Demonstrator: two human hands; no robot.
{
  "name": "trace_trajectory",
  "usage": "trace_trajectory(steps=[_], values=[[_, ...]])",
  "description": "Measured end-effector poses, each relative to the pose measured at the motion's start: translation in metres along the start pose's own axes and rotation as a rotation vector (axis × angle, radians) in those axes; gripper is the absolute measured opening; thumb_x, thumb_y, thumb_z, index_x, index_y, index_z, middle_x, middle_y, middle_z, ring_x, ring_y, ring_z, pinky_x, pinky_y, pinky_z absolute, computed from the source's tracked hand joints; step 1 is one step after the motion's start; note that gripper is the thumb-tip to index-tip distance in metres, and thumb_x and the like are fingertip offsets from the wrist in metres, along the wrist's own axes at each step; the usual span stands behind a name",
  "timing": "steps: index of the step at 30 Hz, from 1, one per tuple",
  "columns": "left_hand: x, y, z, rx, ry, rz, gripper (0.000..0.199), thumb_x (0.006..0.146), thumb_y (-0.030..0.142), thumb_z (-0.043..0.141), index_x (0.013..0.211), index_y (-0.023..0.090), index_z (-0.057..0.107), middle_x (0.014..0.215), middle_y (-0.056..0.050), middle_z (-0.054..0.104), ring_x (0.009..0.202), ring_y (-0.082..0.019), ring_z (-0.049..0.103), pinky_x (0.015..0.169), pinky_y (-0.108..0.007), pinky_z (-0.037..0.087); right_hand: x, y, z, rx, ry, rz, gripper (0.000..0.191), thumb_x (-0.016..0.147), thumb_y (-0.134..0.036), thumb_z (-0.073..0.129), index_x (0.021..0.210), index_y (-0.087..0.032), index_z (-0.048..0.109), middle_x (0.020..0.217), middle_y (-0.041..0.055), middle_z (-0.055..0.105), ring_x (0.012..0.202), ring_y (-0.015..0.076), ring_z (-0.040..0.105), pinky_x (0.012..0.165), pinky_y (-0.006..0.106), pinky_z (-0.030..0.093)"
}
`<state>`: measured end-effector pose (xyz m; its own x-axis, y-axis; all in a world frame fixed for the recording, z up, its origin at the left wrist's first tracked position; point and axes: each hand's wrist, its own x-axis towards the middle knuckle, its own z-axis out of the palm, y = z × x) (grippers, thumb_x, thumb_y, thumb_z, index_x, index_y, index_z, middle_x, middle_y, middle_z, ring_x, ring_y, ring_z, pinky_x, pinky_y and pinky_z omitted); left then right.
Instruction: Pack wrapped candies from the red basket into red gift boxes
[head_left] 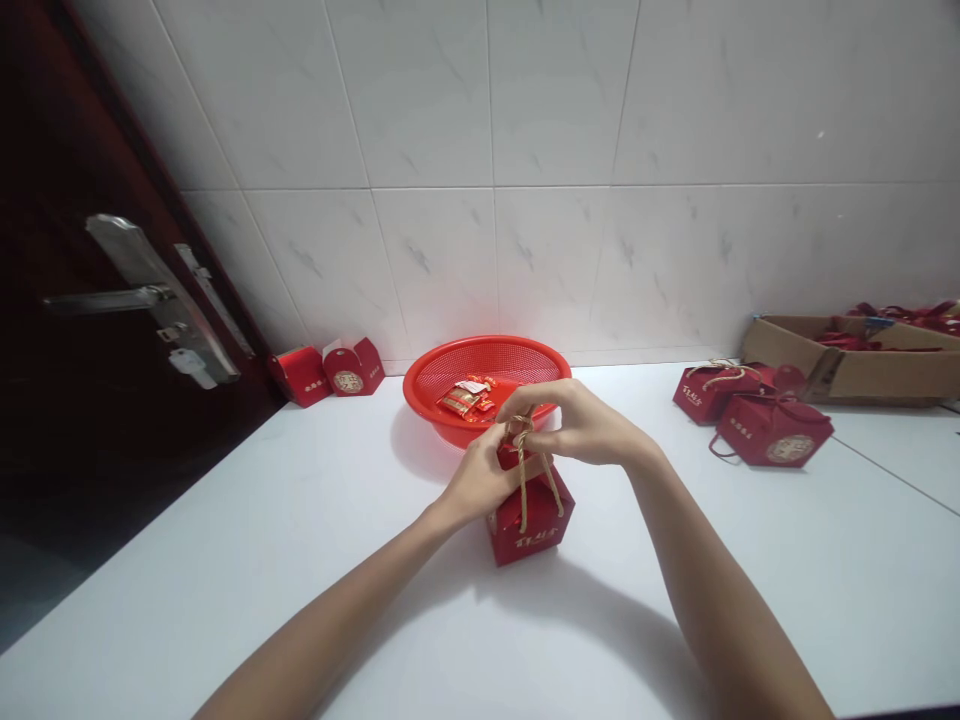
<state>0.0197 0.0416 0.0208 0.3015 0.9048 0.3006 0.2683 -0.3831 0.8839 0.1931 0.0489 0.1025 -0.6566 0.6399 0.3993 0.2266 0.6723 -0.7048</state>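
A small red gift box (531,518) with gold lettering stands upright on the white table, straight ahead of me. Gold twisted cord (523,480) hangs in two strands down its near side and gathers at its top. My left hand (484,478) is closed around the top of the box from the left. At the same spot, my right hand (566,425) pinches the cord from above, fingers bent over it. Just behind the hands sits a red plastic basket (487,350) with small red and gold packets (465,398) in it.
Two open red boxes (354,368) stand at the back left by a dark door (97,400). At the right are closed red boxes (776,428) and a cardboard box (885,370) holding red items. A tiled wall (555,260) borders the table's back.
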Motion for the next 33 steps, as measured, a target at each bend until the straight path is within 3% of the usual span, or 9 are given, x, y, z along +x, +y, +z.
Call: trace_trajectory(steps=[12,20,27,33], values=[[0.003,-0.015,0.002,-0.034,-0.112,-0.188,0.025,0.071,0.033,0.076,0.083,0.019,0.058,0.084,-0.001,0.068,0.078,-0.022,0.065,0.067,-0.032,0.051,0.001,0.010,0.000,-0.025,-0.044,0.029,0.026,0.076,-0.004,0.063,0.096,-0.020,0.069,0.083,0.0006,0.072,0.084,0.0169,0.067,0.074,0.030,0.053],[0.006,-0.022,0.001,-0.023,-0.153,-0.155,0.026,0.073,0.039,0.076,0.082,0.019,0.062,0.088,-0.002,0.069,0.081,-0.023,0.067,0.067,-0.033,0.054,0.003,0.008,0.002,-0.047,-0.045,0.050,0.019,0.078,-0.009,0.065,0.094,-0.019,0.070,0.083,0.0010,0.071,0.082,0.0170,0.065,0.073,0.030,0.051],[0.008,-0.019,0.000,0.008,-0.187,-0.137,0.018,0.075,0.030,0.074,0.083,0.019,0.063,0.082,-0.001,0.069,0.077,-0.023,0.068,0.064,-0.032,0.054,0.001,0.010,0.002,0.047,-0.048,0.027,0.022,0.075,-0.012,0.070,0.095,-0.019,0.069,0.083,0.0004,0.071,0.084,0.0171,0.066,0.077,0.031,0.053],[0.008,-0.025,0.000,-0.048,-0.195,-0.079,0.025,0.074,0.033,0.075,0.092,0.018,0.069,0.092,-0.005,0.073,0.088,-0.027,0.069,0.073,-0.035,0.056,-0.003,-0.004,0.003,-0.106,-0.105,0.043,0.025,0.074,-0.003,0.063,0.091,-0.020,0.070,0.087,0.0000,0.071,0.083,0.0158,0.064,0.077,0.030,0.050]])
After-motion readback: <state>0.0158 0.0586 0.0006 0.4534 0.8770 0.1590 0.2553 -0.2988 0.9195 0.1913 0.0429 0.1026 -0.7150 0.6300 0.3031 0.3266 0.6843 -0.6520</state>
